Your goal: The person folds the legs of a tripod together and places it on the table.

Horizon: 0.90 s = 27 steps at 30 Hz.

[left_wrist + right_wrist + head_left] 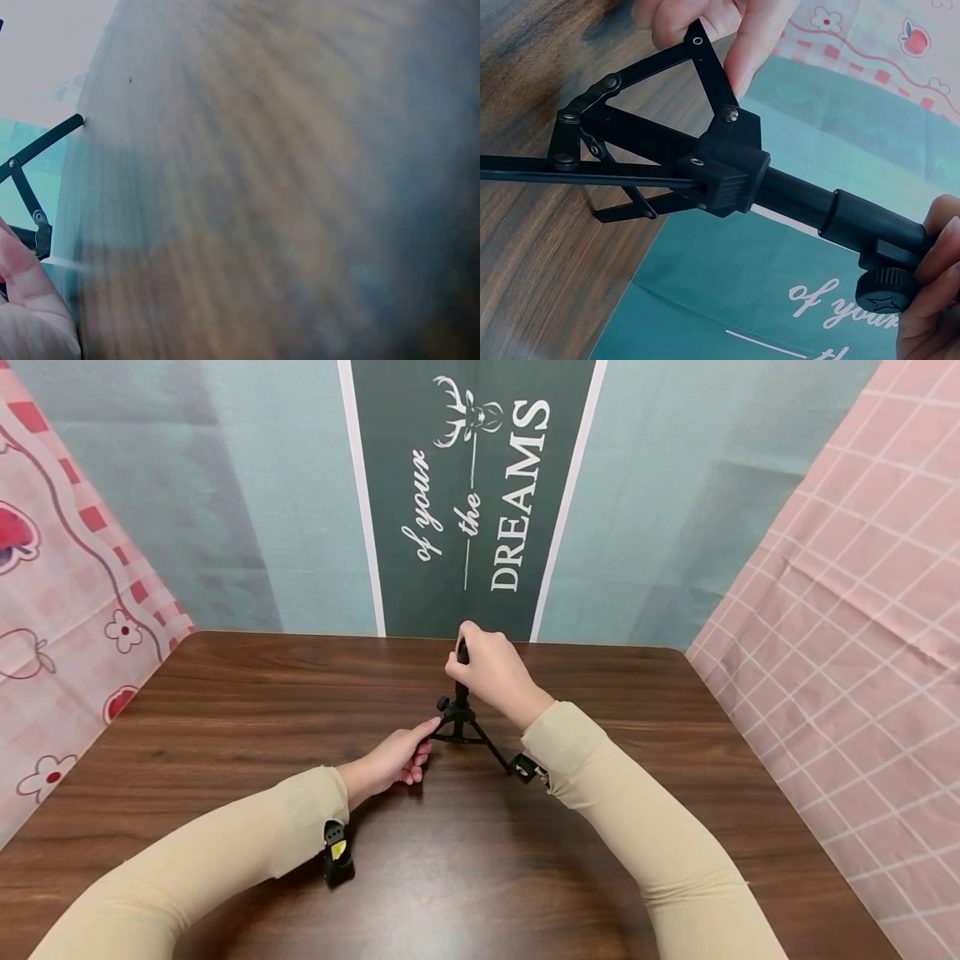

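Observation:
A small black tripod [460, 713] stands on the table with its legs spread out. My right hand [497, 675] grips the upper part of its centre column from above. On the tripod's left side, my left hand [390, 762] holds one leg between thumb and fingers. The right wrist view shows the hub [731, 176], hinged braces and a round knob [886, 290] beside the fingers of the right hand [934, 289]. In the left wrist view, only part of the left hand [34, 311] and some tripod legs [49, 141] appear at the left edge.
The brown wood-grain table [450, 877] extends on all sides. A blue-green cloth with white lettering [300, 527] hangs behind it, with pink patterned cloths at left [82, 635] and right [862, 610]. A wrist camera [339, 856] hangs under the left sleeve.

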{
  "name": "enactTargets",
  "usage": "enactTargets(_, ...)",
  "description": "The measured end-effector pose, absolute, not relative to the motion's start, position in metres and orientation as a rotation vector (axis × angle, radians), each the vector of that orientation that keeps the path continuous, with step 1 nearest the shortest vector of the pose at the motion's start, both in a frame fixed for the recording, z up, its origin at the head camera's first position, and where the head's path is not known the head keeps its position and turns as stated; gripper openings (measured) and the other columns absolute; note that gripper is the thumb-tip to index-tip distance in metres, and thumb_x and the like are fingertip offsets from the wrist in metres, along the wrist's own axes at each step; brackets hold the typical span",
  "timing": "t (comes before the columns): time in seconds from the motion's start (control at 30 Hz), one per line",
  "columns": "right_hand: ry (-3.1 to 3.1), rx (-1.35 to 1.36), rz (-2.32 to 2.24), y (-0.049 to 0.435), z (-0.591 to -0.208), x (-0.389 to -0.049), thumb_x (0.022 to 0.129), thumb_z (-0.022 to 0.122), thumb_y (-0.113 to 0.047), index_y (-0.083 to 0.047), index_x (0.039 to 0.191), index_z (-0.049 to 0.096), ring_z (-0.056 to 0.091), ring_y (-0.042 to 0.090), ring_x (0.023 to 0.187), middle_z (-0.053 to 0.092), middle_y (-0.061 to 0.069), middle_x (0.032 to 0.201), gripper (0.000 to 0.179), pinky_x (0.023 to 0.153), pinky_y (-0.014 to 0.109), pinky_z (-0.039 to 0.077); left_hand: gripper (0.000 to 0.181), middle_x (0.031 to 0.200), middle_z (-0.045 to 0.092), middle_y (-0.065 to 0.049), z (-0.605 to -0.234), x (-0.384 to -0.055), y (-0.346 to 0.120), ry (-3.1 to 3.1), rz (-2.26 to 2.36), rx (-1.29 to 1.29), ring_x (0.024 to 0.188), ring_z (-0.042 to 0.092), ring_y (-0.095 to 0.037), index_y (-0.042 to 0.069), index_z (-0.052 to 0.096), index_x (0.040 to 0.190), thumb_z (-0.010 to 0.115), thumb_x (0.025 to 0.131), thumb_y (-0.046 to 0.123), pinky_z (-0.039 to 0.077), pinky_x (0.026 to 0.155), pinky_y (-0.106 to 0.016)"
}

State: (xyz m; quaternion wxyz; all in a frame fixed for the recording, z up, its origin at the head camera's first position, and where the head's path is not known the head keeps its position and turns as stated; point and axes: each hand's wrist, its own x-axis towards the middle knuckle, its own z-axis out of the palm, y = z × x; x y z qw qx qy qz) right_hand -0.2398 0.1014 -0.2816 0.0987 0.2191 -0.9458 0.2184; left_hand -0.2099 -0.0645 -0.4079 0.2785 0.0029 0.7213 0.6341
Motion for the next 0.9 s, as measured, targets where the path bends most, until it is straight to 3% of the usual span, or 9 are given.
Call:
enactTargets(0.43,-2.803,0.657,0.663,0.100,-0.281,-0.239,0.089,0.054,-0.012,-0.008,0.083,0.047,0.048,0.014,0.048,0.050,0.003,0.060,0.011,0.048,0.025,0.037,0.056,0.056,0.040,0.002,-0.408,-0.211,-0.067,1.904,1.720,0.025,0.044,0.044,-0.010,0.012,0.041,0.064,0.040,0.091,0.061,0.038,0.045,-0.022)
enactTargets(0.6,-2.792,0.670,0.661,0.101,-0.282,-0.238,0.090,0.054,-0.011,-0.009,0.082,0.046,0.048,0.014,0.048,0.050,0.003,0.060,0.011,0.049,0.025,0.037,0.057,0.064,0.047,-0.001,-0.409,-0.210,-0.069,1.908,1.691,0.077,0.046,0.049,-0.010,0.009,0.047,0.070,0.038,0.093,0.060,0.041,0.045,-0.022)
enactTargets(0.9,-2.803,0.649,0.642,0.103,-0.282,-0.237,0.090,0.054,-0.012,-0.009,0.082,0.046,0.050,0.014,0.049,0.050,0.003,0.061,0.012,0.049,0.025,0.039,0.062,0.073,0.066,-0.006,-0.392,-0.212,-0.071,2.296,1.321,0.250,0.037,0.028,-0.009,0.002,0.067,0.093,0.031,0.098,0.052,0.028,0.040,-0.022)
